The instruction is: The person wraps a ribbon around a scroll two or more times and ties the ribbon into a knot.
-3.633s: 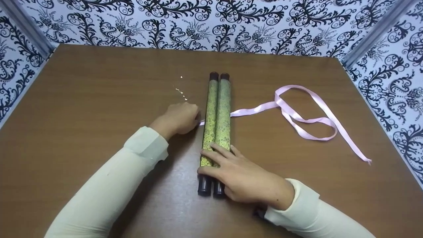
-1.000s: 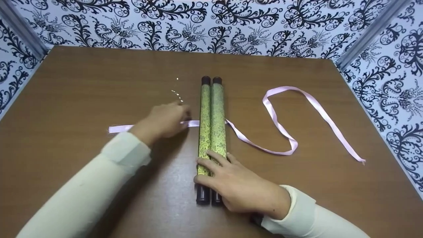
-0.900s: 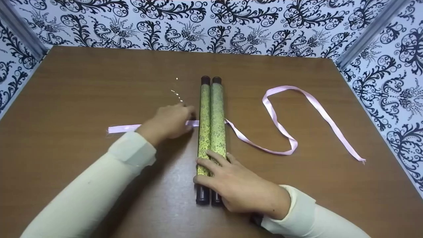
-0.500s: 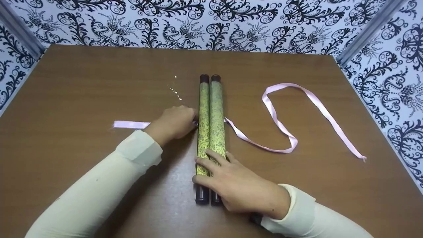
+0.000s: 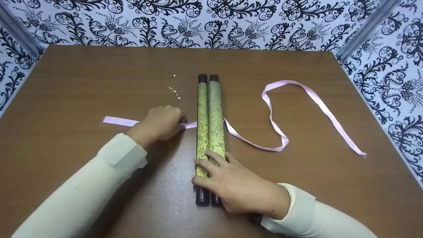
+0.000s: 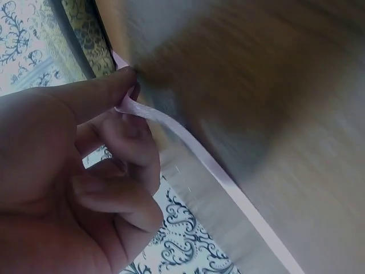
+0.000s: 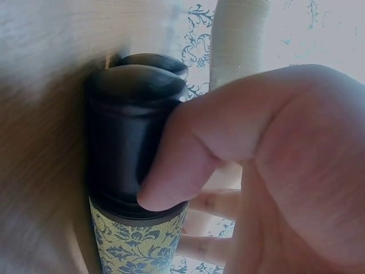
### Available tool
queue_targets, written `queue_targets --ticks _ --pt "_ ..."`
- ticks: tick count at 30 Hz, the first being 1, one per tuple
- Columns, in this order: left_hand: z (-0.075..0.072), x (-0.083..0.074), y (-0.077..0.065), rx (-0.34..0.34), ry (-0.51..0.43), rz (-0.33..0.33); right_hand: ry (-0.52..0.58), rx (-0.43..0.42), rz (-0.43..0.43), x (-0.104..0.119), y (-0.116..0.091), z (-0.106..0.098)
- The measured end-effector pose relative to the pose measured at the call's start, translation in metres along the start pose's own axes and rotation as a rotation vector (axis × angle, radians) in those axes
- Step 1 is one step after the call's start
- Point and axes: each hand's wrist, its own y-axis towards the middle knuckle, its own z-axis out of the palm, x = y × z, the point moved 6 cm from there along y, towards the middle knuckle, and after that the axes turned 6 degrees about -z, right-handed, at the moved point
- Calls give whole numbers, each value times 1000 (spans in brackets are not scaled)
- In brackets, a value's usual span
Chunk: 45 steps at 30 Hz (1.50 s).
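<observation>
Two rolled scrolls (image 5: 216, 112) in yellow-green floral fabric lie side by side on the table, dark knobs at both ends. A pink satin ribbon (image 5: 246, 141) passes under them, its short tail to the left and a longer winding length to the right. My left hand (image 5: 160, 124), left of the scrolls, pinches the ribbon (image 6: 199, 149) between thumb and forefinger. Across the scrolls' near part rests my right hand (image 5: 239, 185), fingers spread and touching both. In the right wrist view the thumb presses by a dark end knob (image 7: 122, 148).
The brown wooden table (image 5: 109, 76) ends against walls with black-and-white scroll patterns (image 5: 185, 26). Small bright specks (image 5: 175, 92) show on the table beyond my left hand. A small dark thing (image 5: 256, 218) lies half hidden beneath the right cuff.
The left hand has drawn more ribbon out to the left, so a tail shows there and the loop on the right has opened out. My right hand stays on the scrolls.
</observation>
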Motion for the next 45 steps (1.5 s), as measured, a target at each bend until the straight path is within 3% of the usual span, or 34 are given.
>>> queue_targets --ticks 21,37,45 --pt "-31 77 -37 25 -59 -112 10 20 -1 1 1 0" --pt "-31 120 -59 97 -169 -191 9 14 0 1 -1 -2" --pt "-32 141 -70 113 -166 -243 10 31 -2 3 -1 -1"
